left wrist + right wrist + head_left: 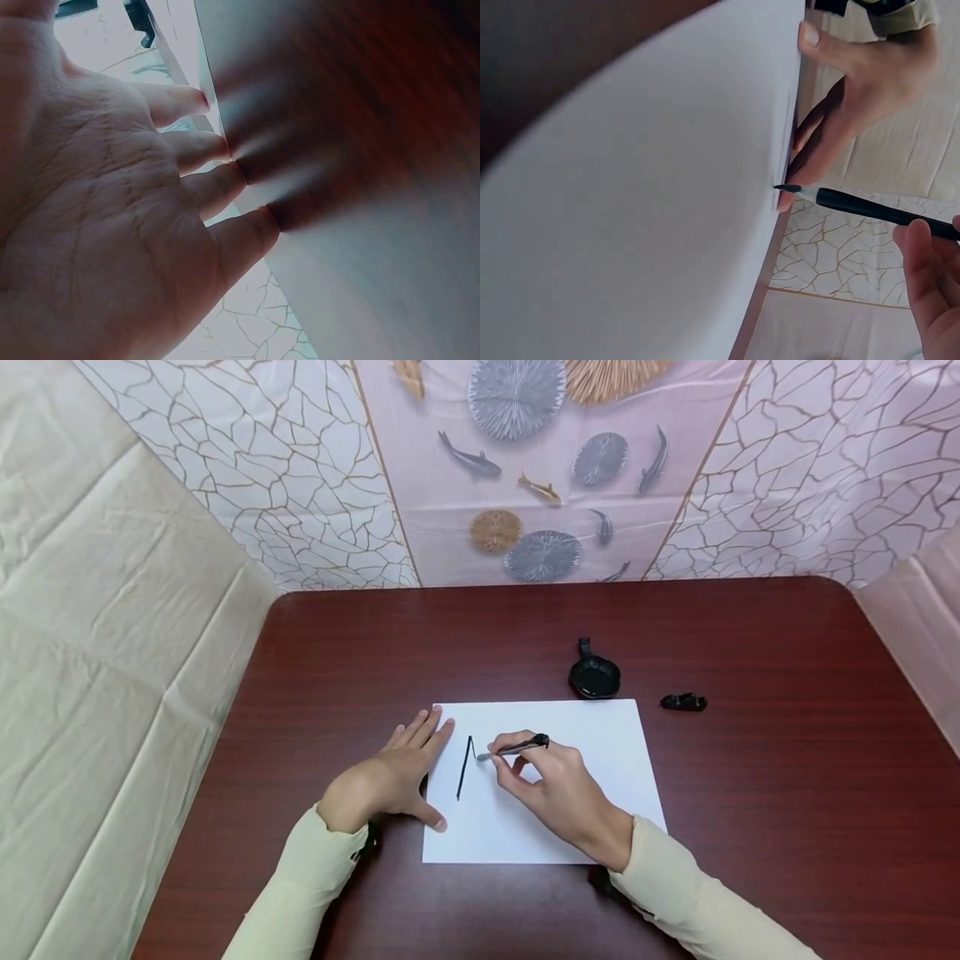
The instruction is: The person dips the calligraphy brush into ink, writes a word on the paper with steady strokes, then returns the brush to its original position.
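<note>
A white sheet of paper [577, 827] lies on the dark red table. My right hand [566, 785] pinches a slim dark brush [862, 206] between thumb and fingers, its black tip touching the sheet in the right wrist view. Beside the tip is a long slanted black stroke [464, 768], with a shorter, thinner line running down from its top. My left hand [386, 781] rests along the sheet's left edge, fingers spread and straight, thumb apart on the lower part. The left wrist view shows its palm and fingertips [262, 225] against the surface.
A small black pan-shaped dish [595, 677] stands just behind the sheet's far edge. Right of it lies a small black bumpy object [683, 702]. Patterned cloth [540, 485] hangs behind the table, and plain pale cloth [112, 652] hangs on the left side.
</note>
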The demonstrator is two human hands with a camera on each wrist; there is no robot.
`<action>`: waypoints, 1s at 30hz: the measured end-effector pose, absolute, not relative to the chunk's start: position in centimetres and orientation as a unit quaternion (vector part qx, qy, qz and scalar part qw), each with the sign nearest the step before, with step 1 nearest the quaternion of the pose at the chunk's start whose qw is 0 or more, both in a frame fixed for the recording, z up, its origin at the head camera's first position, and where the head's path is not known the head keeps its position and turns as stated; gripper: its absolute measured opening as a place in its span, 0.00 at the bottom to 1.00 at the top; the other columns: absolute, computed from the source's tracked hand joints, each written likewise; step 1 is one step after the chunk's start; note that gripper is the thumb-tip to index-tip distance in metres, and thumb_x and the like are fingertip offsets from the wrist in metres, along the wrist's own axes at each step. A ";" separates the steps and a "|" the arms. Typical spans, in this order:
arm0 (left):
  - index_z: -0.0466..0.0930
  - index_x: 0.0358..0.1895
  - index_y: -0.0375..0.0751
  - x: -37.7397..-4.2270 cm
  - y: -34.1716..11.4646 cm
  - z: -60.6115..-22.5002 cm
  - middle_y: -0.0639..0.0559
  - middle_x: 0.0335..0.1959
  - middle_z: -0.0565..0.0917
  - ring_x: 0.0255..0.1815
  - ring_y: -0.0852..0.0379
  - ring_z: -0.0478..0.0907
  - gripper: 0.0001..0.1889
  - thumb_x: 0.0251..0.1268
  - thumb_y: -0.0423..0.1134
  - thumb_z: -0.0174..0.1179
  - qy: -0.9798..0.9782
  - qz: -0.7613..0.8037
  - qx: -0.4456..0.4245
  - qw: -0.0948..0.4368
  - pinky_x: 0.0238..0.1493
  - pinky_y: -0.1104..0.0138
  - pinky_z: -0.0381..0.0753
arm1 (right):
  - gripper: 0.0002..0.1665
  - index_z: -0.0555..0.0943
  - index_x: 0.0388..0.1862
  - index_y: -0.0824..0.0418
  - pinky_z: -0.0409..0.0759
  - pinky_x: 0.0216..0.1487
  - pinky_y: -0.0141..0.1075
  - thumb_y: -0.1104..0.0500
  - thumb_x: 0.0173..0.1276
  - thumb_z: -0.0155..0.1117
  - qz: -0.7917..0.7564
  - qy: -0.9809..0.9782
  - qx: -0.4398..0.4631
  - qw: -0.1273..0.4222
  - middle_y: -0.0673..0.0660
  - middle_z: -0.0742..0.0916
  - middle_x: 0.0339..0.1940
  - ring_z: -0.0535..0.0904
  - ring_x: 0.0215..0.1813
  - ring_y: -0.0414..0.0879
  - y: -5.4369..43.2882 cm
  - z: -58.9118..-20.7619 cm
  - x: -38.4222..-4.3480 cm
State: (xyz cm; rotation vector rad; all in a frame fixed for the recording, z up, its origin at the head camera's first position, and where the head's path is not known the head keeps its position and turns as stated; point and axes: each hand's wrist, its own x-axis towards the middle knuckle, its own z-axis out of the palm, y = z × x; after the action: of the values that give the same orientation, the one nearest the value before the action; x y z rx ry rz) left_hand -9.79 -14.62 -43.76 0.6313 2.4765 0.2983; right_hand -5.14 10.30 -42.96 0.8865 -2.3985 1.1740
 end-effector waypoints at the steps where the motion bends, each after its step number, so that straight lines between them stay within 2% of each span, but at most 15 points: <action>1: 0.38 0.88 0.42 -9.8 -14.6 -43.7 0.41 0.88 0.32 0.89 0.43 0.30 0.76 0.43 0.57 0.86 0.924 0.112 0.236 0.281 0.85 0.44 0.40 | 0.14 0.86 0.49 0.62 0.87 0.37 0.31 0.70 0.65 0.74 0.409 -0.841 0.314 0.162 0.53 0.92 0.47 0.87 0.39 0.38 10.4 -42.9 -4.9; 8: 0.38 0.88 0.41 -9.8 -14.7 -43.5 0.41 0.88 0.32 0.88 0.42 0.30 0.76 0.43 0.57 0.86 0.923 0.117 0.238 0.279 0.85 0.45 0.39 | 0.15 0.85 0.46 0.63 0.84 0.37 0.25 0.72 0.61 0.74 0.410 -0.829 0.345 0.159 0.52 0.92 0.44 0.84 0.34 0.35 10.9 -42.2 -3.2; 13: 0.38 0.88 0.40 -9.8 -14.7 -43.4 0.40 0.88 0.32 0.88 0.41 0.30 0.76 0.43 0.57 0.86 0.923 0.117 0.239 0.277 0.85 0.44 0.40 | 0.14 0.86 0.44 0.64 0.83 0.37 0.23 0.74 0.60 0.74 0.420 -0.818 0.362 0.152 0.53 0.92 0.43 0.85 0.36 0.36 11.0 -42.0 -2.7; 30: 0.37 0.88 0.41 -9.9 -14.7 -43.7 0.41 0.88 0.32 0.88 0.42 0.29 0.77 0.42 0.59 0.86 0.923 0.109 0.237 0.283 0.85 0.45 0.39 | 0.14 0.86 0.46 0.63 0.85 0.36 0.27 0.72 0.61 0.74 0.420 -0.818 0.361 0.153 0.53 0.92 0.44 0.84 0.35 0.35 11.2 -42.1 -2.7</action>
State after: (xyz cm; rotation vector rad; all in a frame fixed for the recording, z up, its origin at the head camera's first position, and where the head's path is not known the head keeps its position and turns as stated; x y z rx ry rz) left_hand -9.87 -14.74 -43.74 0.6339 2.4708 0.2915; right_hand -2.73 11.22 -42.10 1.0357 -2.3473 1.2046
